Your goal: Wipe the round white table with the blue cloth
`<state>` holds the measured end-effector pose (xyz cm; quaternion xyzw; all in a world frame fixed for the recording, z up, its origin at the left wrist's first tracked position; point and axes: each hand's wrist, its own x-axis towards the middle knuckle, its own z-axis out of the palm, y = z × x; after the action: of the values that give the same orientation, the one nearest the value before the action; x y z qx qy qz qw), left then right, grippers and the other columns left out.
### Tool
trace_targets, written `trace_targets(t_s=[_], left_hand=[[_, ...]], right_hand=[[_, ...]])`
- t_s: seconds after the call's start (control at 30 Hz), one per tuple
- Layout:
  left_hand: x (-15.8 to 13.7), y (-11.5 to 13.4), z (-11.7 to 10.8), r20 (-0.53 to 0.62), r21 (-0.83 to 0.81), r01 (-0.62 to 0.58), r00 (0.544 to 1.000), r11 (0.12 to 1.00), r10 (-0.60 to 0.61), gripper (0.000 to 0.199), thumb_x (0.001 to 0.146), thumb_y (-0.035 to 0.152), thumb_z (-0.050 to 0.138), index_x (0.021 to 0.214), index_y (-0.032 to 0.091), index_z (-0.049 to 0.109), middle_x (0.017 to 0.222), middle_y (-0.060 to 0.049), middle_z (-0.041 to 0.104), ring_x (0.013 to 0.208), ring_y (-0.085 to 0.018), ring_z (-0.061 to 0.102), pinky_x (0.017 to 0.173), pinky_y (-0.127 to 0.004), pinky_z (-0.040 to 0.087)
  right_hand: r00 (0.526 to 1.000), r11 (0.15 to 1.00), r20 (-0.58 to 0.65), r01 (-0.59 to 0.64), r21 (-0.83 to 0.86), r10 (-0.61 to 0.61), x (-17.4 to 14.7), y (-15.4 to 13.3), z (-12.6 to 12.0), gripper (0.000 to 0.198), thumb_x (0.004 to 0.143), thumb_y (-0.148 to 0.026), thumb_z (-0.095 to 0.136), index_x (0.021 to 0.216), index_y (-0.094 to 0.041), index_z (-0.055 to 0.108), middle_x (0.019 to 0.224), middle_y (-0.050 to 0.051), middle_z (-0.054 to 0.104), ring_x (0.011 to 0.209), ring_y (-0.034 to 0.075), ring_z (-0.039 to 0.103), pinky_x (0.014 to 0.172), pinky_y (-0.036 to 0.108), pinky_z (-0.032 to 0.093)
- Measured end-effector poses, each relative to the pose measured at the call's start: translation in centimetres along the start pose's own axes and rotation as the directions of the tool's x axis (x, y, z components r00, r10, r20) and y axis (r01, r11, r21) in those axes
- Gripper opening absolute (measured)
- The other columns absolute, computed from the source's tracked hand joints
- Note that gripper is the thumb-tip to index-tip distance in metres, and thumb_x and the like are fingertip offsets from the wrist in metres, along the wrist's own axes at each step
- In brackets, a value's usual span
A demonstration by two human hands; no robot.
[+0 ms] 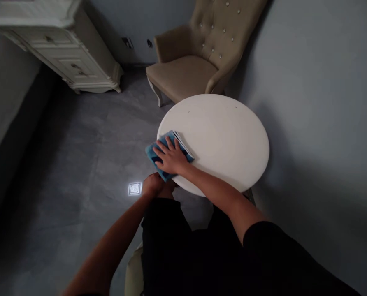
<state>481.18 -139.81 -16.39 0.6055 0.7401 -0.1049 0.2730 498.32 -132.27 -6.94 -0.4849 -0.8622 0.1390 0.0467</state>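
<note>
A folded blue cloth [183, 153] with dark patches and a pale layered edge lies on the left rim of the round white table [223, 139]. Part of it overhangs the rim. My right hand [170, 157] rests flat on top of it, fingers spread. Just below the overhanging corner is my left hand [152, 184], close to my knee and the table's edge. Its fingers are mostly hidden, so whether it touches the table or grips anything does not show.
A tan tufted armchair [186, 76] stands behind the table, and a grey wall [319, 102] runs along the right. At upper left is a white drawer cabinet [91, 53]. A bright square patch [134, 188] shows on the grey floor [109, 135].
</note>
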Motion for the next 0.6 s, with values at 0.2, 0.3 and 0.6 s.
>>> trace_targets(t_s=[0.2,0.3,0.6], left_hand=[[-0.5,-0.1,1.3,-0.057,0.008,-0.029,0.998,1.000,0.030,0.047,0.110,0.039,0.044,0.118,0.017,0.085,0.128,-0.023,0.082,0.121,-0.038,0.079,0.101,-0.044,0.059],[-0.6,-0.3,1.7,-0.066,0.003,-0.048,0.997,0.999,0.048,0.046,0.108,0.042,0.046,0.114,0.017,0.084,0.127,-0.022,0.083,0.120,-0.038,0.078,0.100,-0.044,0.059],[-0.2,-0.4,1.2,-0.038,-0.027,-0.027,0.999,0.999,0.026,0.047,0.108,0.043,0.044,0.113,0.017,0.083,0.126,-0.022,0.083,0.118,-0.038,0.078,0.099,-0.045,0.060]], right_hand=[[0.997,0.997,0.022,-0.077,-0.016,0.077,-17.2,4.2,0.8,0.074,0.107,-0.065,0.046,0.179,-0.050,0.039,0.187,-0.022,0.028,0.181,0.031,0.006,0.150,0.062,0.005],[0.972,0.965,0.004,-0.235,-0.114,0.237,-23.8,9.1,0.4,0.075,0.109,-0.064,0.043,0.181,-0.045,0.038,0.188,-0.010,0.031,0.180,0.037,0.010,0.147,0.067,0.013],[0.736,0.709,-0.169,-0.677,-0.197,0.656,-20.6,24.9,-3.9,0.078,0.116,-0.058,0.031,0.183,-0.016,0.036,0.192,0.015,0.023,0.175,0.051,0.018,0.137,0.080,0.021]])
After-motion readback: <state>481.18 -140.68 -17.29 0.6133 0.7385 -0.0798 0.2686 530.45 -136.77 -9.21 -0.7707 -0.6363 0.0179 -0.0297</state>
